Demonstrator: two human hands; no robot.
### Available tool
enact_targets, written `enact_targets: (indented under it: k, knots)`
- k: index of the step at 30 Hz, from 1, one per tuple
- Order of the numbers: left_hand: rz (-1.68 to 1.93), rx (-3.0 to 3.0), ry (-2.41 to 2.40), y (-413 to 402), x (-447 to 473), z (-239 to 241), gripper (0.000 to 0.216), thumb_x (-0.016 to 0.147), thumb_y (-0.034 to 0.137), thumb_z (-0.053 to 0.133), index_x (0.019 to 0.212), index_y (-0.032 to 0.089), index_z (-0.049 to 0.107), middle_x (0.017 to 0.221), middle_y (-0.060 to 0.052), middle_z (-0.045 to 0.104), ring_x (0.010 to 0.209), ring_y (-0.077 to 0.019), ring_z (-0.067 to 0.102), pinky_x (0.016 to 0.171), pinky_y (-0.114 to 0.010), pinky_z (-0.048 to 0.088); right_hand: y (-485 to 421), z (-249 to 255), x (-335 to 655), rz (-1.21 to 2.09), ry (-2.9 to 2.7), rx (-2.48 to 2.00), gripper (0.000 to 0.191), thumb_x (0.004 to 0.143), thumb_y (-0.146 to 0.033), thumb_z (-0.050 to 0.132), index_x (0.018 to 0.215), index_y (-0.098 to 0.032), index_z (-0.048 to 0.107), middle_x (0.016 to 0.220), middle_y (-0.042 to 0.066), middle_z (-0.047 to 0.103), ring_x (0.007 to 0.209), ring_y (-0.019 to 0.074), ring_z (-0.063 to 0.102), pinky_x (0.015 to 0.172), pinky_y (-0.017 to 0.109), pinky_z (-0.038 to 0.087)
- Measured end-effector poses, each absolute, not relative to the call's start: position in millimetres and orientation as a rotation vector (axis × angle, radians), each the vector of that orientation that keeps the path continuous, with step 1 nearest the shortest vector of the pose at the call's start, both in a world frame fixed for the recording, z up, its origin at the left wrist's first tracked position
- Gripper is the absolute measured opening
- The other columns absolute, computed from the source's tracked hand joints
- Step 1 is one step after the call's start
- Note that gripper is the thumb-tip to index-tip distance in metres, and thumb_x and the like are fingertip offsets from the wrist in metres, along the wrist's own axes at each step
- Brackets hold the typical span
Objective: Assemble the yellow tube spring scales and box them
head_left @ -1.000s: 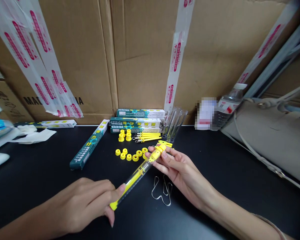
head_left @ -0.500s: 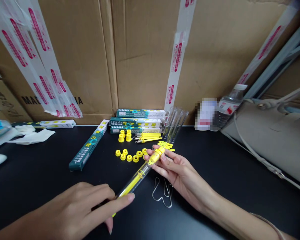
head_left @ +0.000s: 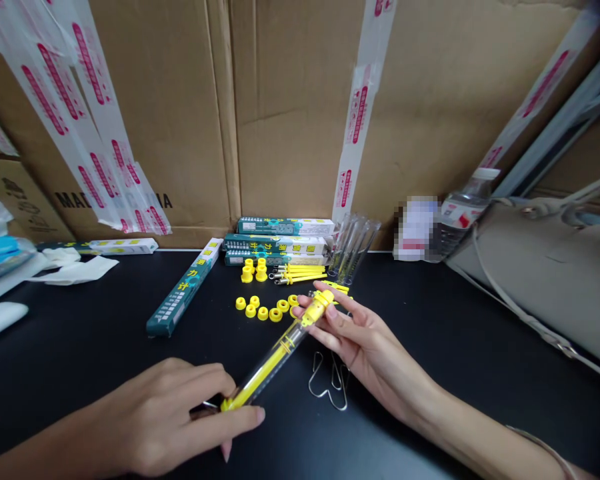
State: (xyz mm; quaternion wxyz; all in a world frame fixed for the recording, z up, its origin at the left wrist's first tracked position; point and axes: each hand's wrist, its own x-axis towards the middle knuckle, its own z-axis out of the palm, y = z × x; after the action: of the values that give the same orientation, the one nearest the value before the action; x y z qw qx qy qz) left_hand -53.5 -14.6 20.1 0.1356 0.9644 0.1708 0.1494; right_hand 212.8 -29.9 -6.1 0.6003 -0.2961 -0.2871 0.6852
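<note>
A clear tube with a yellow rod inside [head_left: 275, 353] lies slanted between both hands above the black table [head_left: 80, 347]. My right hand [head_left: 360, 343] pinches its upper yellow cap end [head_left: 317, 308]. My left hand [head_left: 180, 413] is closed around the lower yellow end, where a small metal piece shows by the fingers. Bent wire hooks [head_left: 330, 383] lie on the table just under the right hand. Several yellow rings [head_left: 265, 310] sit beyond the tube.
Green and white boxes [head_left: 183, 290] and loose yellow parts [head_left: 280, 270] lie near taped cardboard cartons [head_left: 290, 113]. Clear tubes [head_left: 355, 247] stand beside them. A water bottle [head_left: 460, 207] and a beige bag [head_left: 545, 267] are at the right; white paper [head_left: 75, 270] at the left.
My left hand shifted along the tube's lower end and re-gripped it, fingers now closed over the yellow tip. The right hand stayed at the cap end. The view drifted slightly.
</note>
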Motion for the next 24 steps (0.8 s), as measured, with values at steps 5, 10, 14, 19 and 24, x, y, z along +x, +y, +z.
enact_targets:
  k: [5, 10, 14, 19, 24]
  knots:
    - [0.482, 2.926, 0.408, -13.2, -56.4, 16.4, 0.035, 0.108, 0.028, 0.034, 0.101, 0.026, 0.069, 0.077, 0.006, 0.068, 0.056, -0.0067, 0.061, 0.052, -0.019, 0.040, -29.2, -8.3, 212.6, 1.589, -0.726, -0.673, 0.017, 0.091, -0.015, 0.068, 0.109, -0.015, 0.067, 0.113, 0.010, 0.075, 0.110, 0.0256, 0.070, 0.103, 0.040, 0.051]
    - [0.456, 2.845, 0.475, -13.1, -59.9, 8.0, 0.023, 0.104, 0.026, 0.048, 0.095, 0.028, 0.069, 0.078, 0.007, 0.067, 0.057, -0.0058, 0.059, 0.053, -0.018, 0.040, -32.6, -5.5, 212.6, 1.562, -0.753, -0.692, 0.005, 0.090, -0.018, 0.070, 0.091, -0.013, 0.069, 0.113, 0.012, 0.075, 0.111, 0.0249, 0.069, 0.103, 0.037, 0.051]
    - [0.510, 2.939, 0.395, -15.1, -59.4, 12.0, 0.033, 0.107, 0.025, 0.036, 0.097, 0.026, 0.068, 0.076, 0.005, 0.066, 0.055, -0.0074, 0.059, 0.054, -0.020, 0.041, -34.7, -1.8, 212.2, 1.548, -0.743, -0.717, 0.009, 0.089, -0.020, 0.072, 0.083, -0.015, 0.067, 0.111, 0.011, 0.076, 0.112, 0.0229, 0.069, 0.101, 0.033, 0.051]
    - [0.619, 3.106, 0.351, -15.9, -56.6, 18.2, 0.025, 0.104, 0.022, 0.043, 0.093, 0.024, 0.065, 0.065, 0.005, 0.059, 0.052, -0.0087, 0.056, 0.055, -0.017, 0.044, -32.3, -5.4, 210.9, 1.582, -0.667, -0.740, 0.030, 0.088, -0.019, 0.074, 0.116, -0.017, 0.065, 0.110, 0.010, 0.076, 0.111, 0.0236, 0.070, 0.105, 0.039, 0.050]
    - [0.772, 3.215, 0.314, -15.3, -59.3, 11.3, 0.017, 0.100, 0.021, 0.048, 0.101, 0.026, 0.065, 0.065, 0.004, 0.056, 0.055, -0.0105, 0.056, 0.061, -0.018, 0.048, -29.1, -11.0, 210.8, 1.636, -0.610, -0.726, 0.047, 0.089, -0.017, 0.072, 0.133, -0.020, 0.056, 0.109, 0.007, 0.077, 0.112, 0.0210, 0.069, 0.105, 0.037, 0.051]
